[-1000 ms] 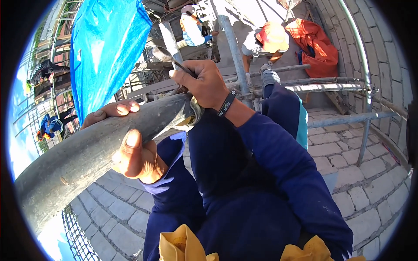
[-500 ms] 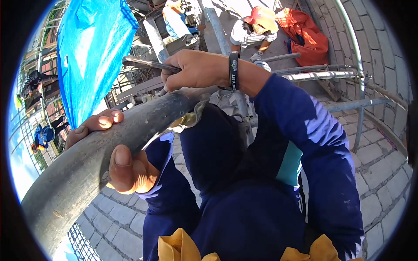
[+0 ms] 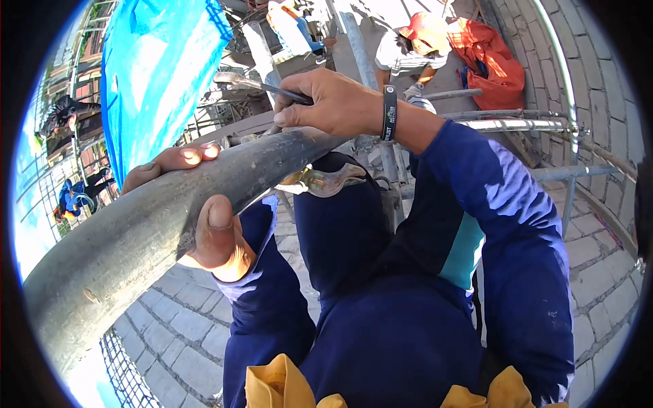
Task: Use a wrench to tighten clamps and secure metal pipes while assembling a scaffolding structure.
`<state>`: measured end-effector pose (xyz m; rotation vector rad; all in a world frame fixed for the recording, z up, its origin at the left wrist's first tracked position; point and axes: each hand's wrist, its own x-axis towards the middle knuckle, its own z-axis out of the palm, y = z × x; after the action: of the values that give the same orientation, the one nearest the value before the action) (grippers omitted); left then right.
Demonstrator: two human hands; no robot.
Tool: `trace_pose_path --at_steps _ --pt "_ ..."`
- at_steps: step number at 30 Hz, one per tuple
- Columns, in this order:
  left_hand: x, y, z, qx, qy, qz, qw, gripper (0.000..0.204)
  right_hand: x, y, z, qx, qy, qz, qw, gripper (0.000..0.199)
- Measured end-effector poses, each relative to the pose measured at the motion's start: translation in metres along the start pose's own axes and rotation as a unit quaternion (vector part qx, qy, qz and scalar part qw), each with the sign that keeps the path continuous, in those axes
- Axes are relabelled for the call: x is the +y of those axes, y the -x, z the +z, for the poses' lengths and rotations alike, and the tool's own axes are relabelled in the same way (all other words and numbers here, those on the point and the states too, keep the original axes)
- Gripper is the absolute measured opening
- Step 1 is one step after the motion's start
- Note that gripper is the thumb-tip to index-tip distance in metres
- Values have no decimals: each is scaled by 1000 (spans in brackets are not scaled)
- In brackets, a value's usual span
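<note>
A thick grey metal pipe [image 3: 136, 221] runs slantwise from the lower left to the middle. My left hand [image 3: 221, 234] is wrapped round it, thumb on the near side and fingertips over the far side. Beyond the pipe's upper end, my right hand [image 3: 333, 102] is closed on a dark metal bar-like hand tool [image 3: 255, 85] with a flattened, rounded end pointing left; its exact kind is not clear. A worn metal clamp piece [image 3: 330, 180] sticks out to the right from under the pipe, above my leg. The rest of the clamp is hidden by the pipe.
Scaffold tubes [image 3: 558, 173] and a block wall [image 3: 605, 95] stand on the right. A crouching person in a red cap [image 3: 425, 30] is ahead, beside an orange-red bag [image 3: 486, 64]. Blue sheeting [image 3: 163, 68] hangs at the left. Other people are at far left and top.
The clamp piece has swung out farther to the right from under the pipe. My right hand and the tool have shifted slightly right in view, as has most of the scene. Both grips persist.
</note>
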<state>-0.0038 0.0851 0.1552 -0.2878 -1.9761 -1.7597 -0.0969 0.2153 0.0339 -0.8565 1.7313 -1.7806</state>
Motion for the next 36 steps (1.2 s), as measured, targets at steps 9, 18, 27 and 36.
trace_pose_path --at_steps 9,18,27,36 --pt "1 20 18 93 -119 -34 988 59 19 17 23 100 -58 -21 993 24" --pt "11 117 33 138 215 -514 819 33 6 17 25 101 6 -6 995 25" --pt "-48 127 61 216 306 -422 826 36 0 12 15 60 0 43 997 20" --pt "-72 122 70 218 425 -399 783 35 5 5 -15 -47 92 -23 994 26"
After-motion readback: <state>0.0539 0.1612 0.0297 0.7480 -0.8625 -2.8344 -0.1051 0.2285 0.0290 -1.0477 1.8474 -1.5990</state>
